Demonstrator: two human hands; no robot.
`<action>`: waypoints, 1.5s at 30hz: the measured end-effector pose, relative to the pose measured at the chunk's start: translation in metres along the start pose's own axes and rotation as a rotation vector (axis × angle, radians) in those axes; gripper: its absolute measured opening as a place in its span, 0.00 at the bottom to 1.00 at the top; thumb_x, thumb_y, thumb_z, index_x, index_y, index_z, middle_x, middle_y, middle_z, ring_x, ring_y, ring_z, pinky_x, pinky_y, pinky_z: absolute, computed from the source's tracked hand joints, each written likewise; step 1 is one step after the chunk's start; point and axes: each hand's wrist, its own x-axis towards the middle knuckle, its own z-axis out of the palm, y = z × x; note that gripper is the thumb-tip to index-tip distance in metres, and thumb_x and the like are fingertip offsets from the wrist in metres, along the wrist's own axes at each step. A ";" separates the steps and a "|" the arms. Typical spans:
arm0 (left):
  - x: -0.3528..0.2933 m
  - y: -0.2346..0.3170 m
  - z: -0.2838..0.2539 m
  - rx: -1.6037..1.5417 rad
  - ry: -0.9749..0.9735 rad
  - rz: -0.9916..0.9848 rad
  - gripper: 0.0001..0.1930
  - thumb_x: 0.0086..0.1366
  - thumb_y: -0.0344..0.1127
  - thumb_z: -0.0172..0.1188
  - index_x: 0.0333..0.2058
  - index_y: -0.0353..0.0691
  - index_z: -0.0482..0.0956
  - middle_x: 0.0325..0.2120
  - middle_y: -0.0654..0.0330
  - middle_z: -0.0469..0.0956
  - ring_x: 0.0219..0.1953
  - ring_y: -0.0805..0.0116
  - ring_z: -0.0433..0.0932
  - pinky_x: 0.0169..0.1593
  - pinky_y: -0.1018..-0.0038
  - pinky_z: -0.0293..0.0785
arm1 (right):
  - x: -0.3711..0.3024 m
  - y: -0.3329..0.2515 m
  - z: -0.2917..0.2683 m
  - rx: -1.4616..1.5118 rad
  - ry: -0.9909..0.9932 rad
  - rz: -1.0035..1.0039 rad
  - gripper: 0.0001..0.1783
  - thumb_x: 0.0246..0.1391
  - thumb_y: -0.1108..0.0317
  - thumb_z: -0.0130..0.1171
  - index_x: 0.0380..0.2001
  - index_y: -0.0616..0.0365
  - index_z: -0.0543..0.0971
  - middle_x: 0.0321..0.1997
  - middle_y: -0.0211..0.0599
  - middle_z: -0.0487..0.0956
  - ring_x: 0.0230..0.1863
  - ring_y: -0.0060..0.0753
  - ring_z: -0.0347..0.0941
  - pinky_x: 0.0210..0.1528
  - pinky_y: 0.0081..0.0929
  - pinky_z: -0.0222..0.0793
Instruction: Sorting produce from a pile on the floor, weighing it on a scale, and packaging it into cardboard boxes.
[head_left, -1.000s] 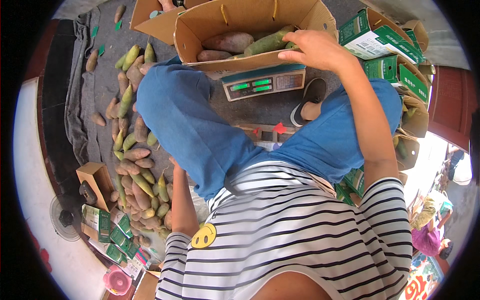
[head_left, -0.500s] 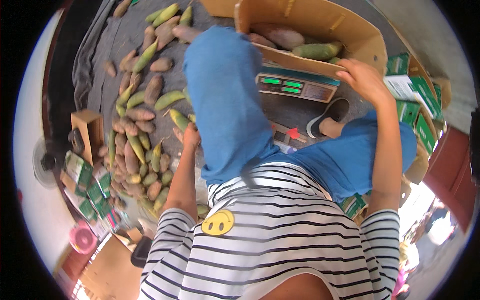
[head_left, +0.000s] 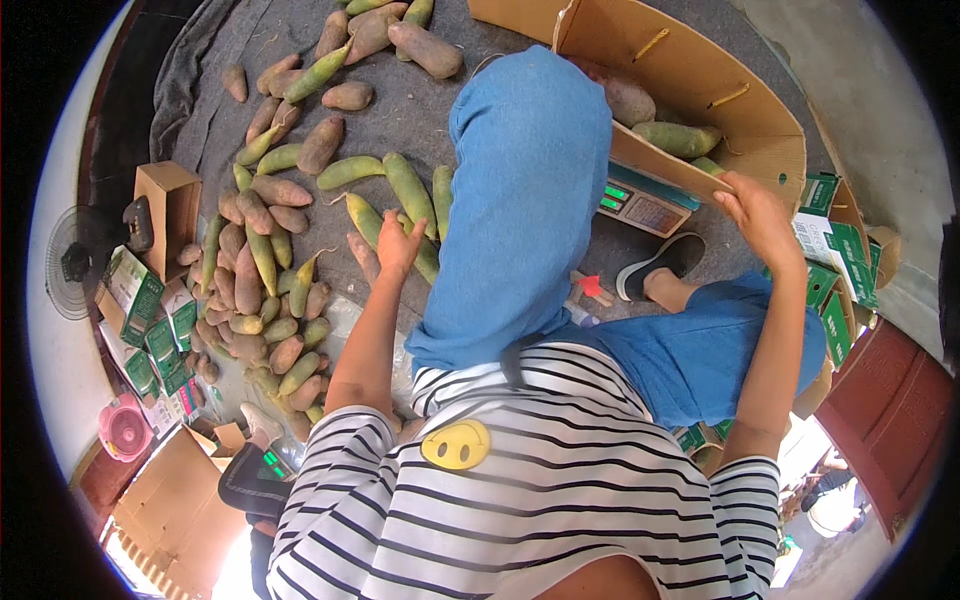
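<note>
My left hand (head_left: 400, 245) is over a long green radish (head_left: 362, 217) on the dark cloth, its thumb and fingers apart; whether they touch the radish I cannot tell. Close by lie another green radish (head_left: 408, 190) and a reddish-brown radish (head_left: 364, 257). My right hand (head_left: 755, 215) grips the near top edge of an open cardboard box (head_left: 665, 165). Inside the box are a green radish (head_left: 678, 139) and a reddish one (head_left: 628, 102); my raised knee hides part of it. Beneath the box is a scale (head_left: 640, 208) with a lit green display.
Many green and reddish radishes (head_left: 245, 275) lie heaped on the cloth (head_left: 250, 60) at the left. Green-and-white cartons (head_left: 835, 250) stand at the right, others (head_left: 135, 295) at the left. A fan (head_left: 75, 262) and a pink basin (head_left: 125, 428) are at the far left.
My left hand has moved up and its fingers have spread over the green radish. The view has shifted, so the box and knee appear further right. My right hand stays on the box edge.
</note>
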 end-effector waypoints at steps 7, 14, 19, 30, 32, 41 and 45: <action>0.056 0.001 0.033 0.119 -0.133 -0.319 0.53 0.48 0.60 0.65 0.61 0.32 0.47 0.54 0.44 0.66 0.56 0.45 0.65 0.58 0.63 0.62 | 0.000 0.008 0.009 0.043 0.076 -0.034 0.16 0.56 0.58 0.50 0.41 0.58 0.74 0.40 0.48 0.76 0.44 0.53 0.71 0.43 0.44 0.66; 0.058 0.037 0.022 -0.099 -0.181 -0.320 0.37 0.55 0.48 0.61 0.55 0.31 0.58 0.49 0.47 0.71 0.54 0.51 0.68 0.56 0.62 0.65 | 0.002 0.012 0.013 0.060 0.093 -0.084 0.14 0.55 0.59 0.51 0.38 0.58 0.73 0.36 0.46 0.76 0.42 0.51 0.72 0.42 0.44 0.66; 0.035 0.038 0.008 -0.543 -0.262 -0.198 0.32 0.56 0.46 0.59 0.53 0.31 0.61 0.48 0.48 0.72 0.53 0.54 0.69 0.55 0.63 0.66 | -0.001 0.016 0.016 0.032 0.140 -0.088 0.13 0.55 0.59 0.52 0.34 0.59 0.72 0.33 0.46 0.76 0.40 0.50 0.72 0.40 0.45 0.66; 0.029 0.108 -0.116 -1.149 -0.134 0.182 0.19 0.59 0.36 0.53 0.47 0.31 0.70 0.43 0.55 0.74 0.46 0.66 0.72 0.50 0.69 0.68 | -0.003 0.021 0.021 0.002 0.110 -0.045 0.14 0.54 0.59 0.52 0.33 0.60 0.73 0.32 0.45 0.76 0.39 0.49 0.73 0.39 0.44 0.68; -0.011 0.180 -0.176 -0.812 0.085 0.452 0.24 0.56 0.35 0.56 0.52 0.32 0.68 0.46 0.54 0.72 0.47 0.64 0.71 0.50 0.70 0.67 | -0.002 0.021 0.020 -0.005 0.122 -0.047 0.14 0.54 0.59 0.53 0.34 0.59 0.74 0.32 0.45 0.76 0.39 0.49 0.73 0.39 0.43 0.68; -0.083 0.414 -0.204 -0.151 -0.160 1.291 0.24 0.51 0.28 0.57 0.49 0.32 0.68 0.42 0.52 0.73 0.47 0.62 0.73 0.51 0.68 0.68 | 0.002 0.020 0.029 -0.024 0.140 -0.051 0.12 0.53 0.60 0.53 0.34 0.58 0.74 0.31 0.43 0.75 0.38 0.48 0.73 0.39 0.42 0.68; -0.084 0.436 -0.160 0.485 0.022 1.438 0.24 0.54 0.34 0.60 0.49 0.36 0.67 0.45 0.46 0.70 0.49 0.48 0.69 0.51 0.63 0.67 | 0.002 0.021 0.029 -0.018 0.136 -0.074 0.12 0.54 0.60 0.53 0.34 0.58 0.74 0.31 0.44 0.75 0.38 0.49 0.73 0.39 0.42 0.68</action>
